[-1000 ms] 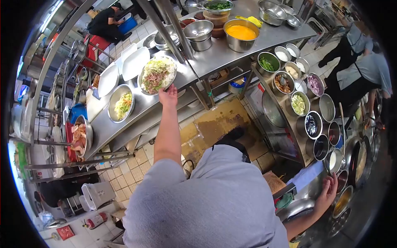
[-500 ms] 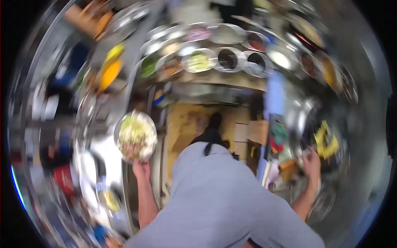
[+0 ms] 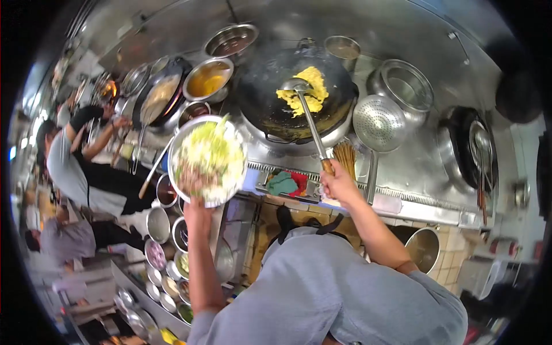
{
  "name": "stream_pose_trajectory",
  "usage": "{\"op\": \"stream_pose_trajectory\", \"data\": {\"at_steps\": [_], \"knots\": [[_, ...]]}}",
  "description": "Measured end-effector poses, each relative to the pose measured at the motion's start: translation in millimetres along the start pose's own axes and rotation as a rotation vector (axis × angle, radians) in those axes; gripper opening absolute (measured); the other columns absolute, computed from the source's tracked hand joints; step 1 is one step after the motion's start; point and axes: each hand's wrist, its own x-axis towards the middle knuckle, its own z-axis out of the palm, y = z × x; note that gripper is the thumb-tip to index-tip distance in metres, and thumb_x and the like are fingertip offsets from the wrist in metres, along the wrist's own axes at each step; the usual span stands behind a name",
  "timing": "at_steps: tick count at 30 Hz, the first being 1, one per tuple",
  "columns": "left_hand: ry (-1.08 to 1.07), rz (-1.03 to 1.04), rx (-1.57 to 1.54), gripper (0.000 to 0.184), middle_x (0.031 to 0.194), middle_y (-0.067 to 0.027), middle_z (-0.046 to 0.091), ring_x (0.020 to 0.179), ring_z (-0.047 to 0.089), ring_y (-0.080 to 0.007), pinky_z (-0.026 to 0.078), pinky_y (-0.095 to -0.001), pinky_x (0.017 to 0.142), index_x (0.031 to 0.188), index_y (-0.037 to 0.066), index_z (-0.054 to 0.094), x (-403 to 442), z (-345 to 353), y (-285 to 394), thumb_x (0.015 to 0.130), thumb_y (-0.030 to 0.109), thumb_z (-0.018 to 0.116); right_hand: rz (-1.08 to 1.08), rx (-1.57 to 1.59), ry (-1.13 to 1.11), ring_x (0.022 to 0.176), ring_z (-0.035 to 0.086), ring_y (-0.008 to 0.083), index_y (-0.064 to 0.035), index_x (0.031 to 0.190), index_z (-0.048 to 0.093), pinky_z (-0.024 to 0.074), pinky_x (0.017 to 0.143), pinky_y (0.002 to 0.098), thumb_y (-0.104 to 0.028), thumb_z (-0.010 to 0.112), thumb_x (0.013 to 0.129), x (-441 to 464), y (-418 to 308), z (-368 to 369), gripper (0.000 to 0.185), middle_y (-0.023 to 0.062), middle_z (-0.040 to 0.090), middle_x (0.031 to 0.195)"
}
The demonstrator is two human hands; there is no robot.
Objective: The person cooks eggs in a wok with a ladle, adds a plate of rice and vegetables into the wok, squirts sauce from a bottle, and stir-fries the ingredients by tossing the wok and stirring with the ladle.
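Farthest left of the wok (image 3: 253, 98), two co-workers in grey tops (image 3: 69, 172) (image 3: 68, 238) are well apart from it. Just left of the wok, on its near side, is the bowl (image 3: 174, 167), heaped with chopped greens (image 3: 208, 135), pale rice-like grains and pinkish bits. The left hand (image 3: 197, 214) is clamped on the bowl's near edge; the fingers beneath are hidden. The bowl is round, so it has no long axis; its mouth faces up. Held from one side and heavily heaped, it could tip or shed food outside the wok.

Inside the wok lies yellow egg (image 3: 314, 77), with the head of the ladle (image 3: 311, 123) over it. The ladle's long axis slants from the wok's near right side, away and leftward into it. At that near side, the right hand (image 3: 340, 185) is closed round the wooden handle; a slack wrist could let the ladle swing and push egg up the wall. Right of the wok rests a strainer (image 3: 379, 122), which a wide swing could knock.
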Motion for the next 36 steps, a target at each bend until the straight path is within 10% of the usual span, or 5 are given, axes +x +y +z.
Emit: {"op": "stream_pose_trajectory", "data": {"at_steps": [9,11,16,32,36], "knots": [[-0.432,0.435,0.781,0.044,0.098,-0.0119,0.067,0.073,0.068,-0.0175,0.054,-0.0301,0.053,0.132,0.003,0.047,165.2,212.4,92.8,0.088,0.006,0.045,-0.173,0.035,0.162,0.050,0.045,0.0076,-0.0032,0.139,0.035,0.0371,0.043,0.0233,-0.006,0.052,0.095,-111.3,-55.3,-16.7,0.047,0.0004,0.047,0.072],[-0.419,1.047,0.997,0.059,0.104,-0.0237,0.067,0.083,0.068,-0.0370,0.053,-0.0451,0.070,0.145,0.012,0.036,193.7,240.9,66.4,0.088,0.007,0.051,-0.191,0.030,0.183,0.051,0.045,0.0071,-0.0009,0.144,0.029,0.0380,0.045,0.0230,-0.003,0.050,0.095,-123.0,-57.0,-12.7,0.054,0.0011,0.047,0.075],[-0.487,0.949,1.601,0.081,0.137,-0.0257,0.043,0.092,0.065,-0.0455,0.053,-0.0495,0.081,0.150,0.045,0.015,187.2,306.1,-46.6,0.087,0.009,0.051,-0.203,0.040,0.346,0.052,0.045,0.0069,0.0000,0.146,0.029,0.0389,0.046,0.0223,0.000,0.053,0.093,-130.7,-45.0,8.3,0.058,0.0019,0.050,0.082],[-0.608,1.459,1.056,0.080,0.136,-0.0208,0.046,0.103,0.059,-0.0457,0.052,-0.0503,0.082,0.152,0.030,0.024,175.3,268.2,37.9,0.082,0.003,0.052,-0.116,-0.601,0.510,0.080,0.064,0.0271,0.0039,0.129,0.050,0.0494,0.076,0.0333,-0.012,0.061,0.091,-117.7,-29.8,-4.4,0.043,0.0200,0.066,0.097],[-0.315,1.265,0.935,0.080,0.133,-0.0254,0.048,0.117,0.051,-0.0454,0.046,-0.0486,0.095,0.152,0.020,0.023,170.5,246.5,51.6,0.080,0.000,0.052,-0.317,-0.608,0.404,0.073,0.062,0.0221,0.0040,0.132,0.048,0.0501,0.071,0.0323,-0.011,0.059,0.093,-100.6,-65.6,-24.2,0.043,0.0143,0.066,0.091]]}}
